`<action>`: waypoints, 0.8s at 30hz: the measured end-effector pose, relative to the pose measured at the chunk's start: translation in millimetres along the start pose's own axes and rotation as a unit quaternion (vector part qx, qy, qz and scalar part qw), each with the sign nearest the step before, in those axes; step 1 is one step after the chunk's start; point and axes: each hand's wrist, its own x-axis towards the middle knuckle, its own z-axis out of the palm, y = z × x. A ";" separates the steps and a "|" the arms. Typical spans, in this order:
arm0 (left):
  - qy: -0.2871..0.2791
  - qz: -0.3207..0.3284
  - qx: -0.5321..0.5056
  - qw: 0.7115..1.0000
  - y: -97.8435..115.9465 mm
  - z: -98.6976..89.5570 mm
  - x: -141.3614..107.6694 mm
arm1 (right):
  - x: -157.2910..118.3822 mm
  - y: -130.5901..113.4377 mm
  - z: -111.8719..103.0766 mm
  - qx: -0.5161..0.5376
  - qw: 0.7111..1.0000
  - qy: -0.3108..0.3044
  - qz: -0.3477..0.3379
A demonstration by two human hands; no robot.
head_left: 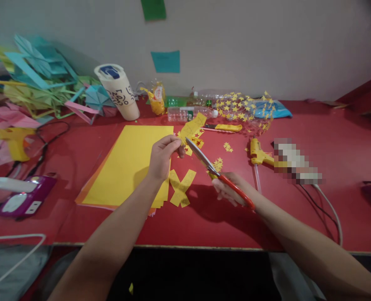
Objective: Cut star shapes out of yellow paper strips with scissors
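Though crooked, yellow paper strip (193, 126)

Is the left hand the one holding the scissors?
No, the right hand holds the red-handled scissors, while the left hand pinches a yellow paper strip.

From my remote view, the bare left hand (162, 156) pinches thumb to fingers at centre; the bare right hand (229, 190) curls right of centre. Both bare, slender forearms (304, 238) angle up from the lower corners.

Red-handled scissors (217, 173) slant towards a raised, marked yellow paper strip (193, 127)
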 end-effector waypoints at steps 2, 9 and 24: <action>-0.022 -0.017 0.003 1.000 -0.7 0.5 -0.3 | -0.2 -0.8 0.5 0.004 1.000 0.004 -0.005; -0.023 -0.004 -0.016 1.000 -1.2 0.6 -0.9 | -0.2 -3.2 2.0 0.005 1.000 0.002 -0.015; -0.005 -0.013 -0.031 0.999 2.4 1.4 0.4 | -0.5 -1.2 0.3 -0.009 1.000 -0.017 -0.024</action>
